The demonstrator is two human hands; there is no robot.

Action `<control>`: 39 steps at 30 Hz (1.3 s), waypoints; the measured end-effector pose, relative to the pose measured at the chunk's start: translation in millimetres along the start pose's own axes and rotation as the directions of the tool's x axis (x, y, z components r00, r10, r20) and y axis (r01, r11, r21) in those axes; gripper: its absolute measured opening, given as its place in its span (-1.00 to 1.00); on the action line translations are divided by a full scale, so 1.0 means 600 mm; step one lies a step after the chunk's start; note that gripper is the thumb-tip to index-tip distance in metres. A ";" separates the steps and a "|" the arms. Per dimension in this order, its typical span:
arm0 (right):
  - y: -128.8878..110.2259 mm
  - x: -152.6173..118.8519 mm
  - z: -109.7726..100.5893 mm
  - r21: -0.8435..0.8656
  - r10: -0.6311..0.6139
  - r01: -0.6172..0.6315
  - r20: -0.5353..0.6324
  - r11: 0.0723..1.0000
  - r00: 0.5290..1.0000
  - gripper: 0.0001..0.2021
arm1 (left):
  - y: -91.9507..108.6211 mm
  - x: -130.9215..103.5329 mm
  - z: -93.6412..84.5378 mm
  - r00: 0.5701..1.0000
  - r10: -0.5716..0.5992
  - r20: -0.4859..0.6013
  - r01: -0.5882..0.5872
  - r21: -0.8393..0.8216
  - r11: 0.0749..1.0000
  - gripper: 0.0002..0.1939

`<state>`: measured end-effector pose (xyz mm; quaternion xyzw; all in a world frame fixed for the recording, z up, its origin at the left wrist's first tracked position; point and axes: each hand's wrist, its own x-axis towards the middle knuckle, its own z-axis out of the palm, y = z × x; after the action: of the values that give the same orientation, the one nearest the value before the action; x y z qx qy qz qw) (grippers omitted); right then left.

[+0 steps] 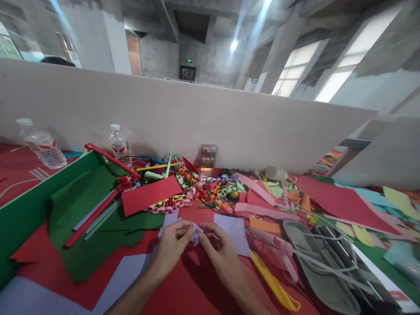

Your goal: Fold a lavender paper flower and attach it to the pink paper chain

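Both hands (173, 243) (221, 246) pinch lilac paper (197, 232) — open red tabletop (189, 284) below, glue gun (271, 242) rightward.

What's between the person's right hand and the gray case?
In the head view, going outward from the right hand: part of a lilac sheet, a yellow tool, then the pink glue gun.

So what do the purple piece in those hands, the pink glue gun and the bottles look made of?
Purple piece: probably paper, matte, judging by its creased folds.
Glue gun: probably hard plastic, smooth with a soft sheen, as its moulded-looking body suggests.
Bottles: most likely clear, glossy plastic; see-through walls catch highlights.
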<state>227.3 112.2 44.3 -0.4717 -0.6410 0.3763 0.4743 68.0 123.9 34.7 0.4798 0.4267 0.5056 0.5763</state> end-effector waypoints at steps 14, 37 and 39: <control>0.008 0.009 0.003 0.103 0.038 -0.039 0.009 0.994 0.999 -0.72 | 0.019 -0.009 0.005 0.982 0.182 -0.040 -0.167 0.247 0.954 -0.78; 0.003 0.003 0.003 0.186 0.113 -0.118 0.037 0.976 0.993 -0.68 | 0.011 -0.006 0.005 0.973 0.227 -0.035 -0.216 0.202 0.955 -0.77; 0.002 0.003 0.000 0.133 0.089 -0.088 -0.002 0.987 0.996 -0.67 | 0.011 -0.006 0.004 0.978 0.205 -0.022 -0.197 0.197 0.960 -0.77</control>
<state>227.3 114.1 43.3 -0.4687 -0.5912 0.4369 0.4899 68.9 120.3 41.5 0.5638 0.4351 0.5275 0.4633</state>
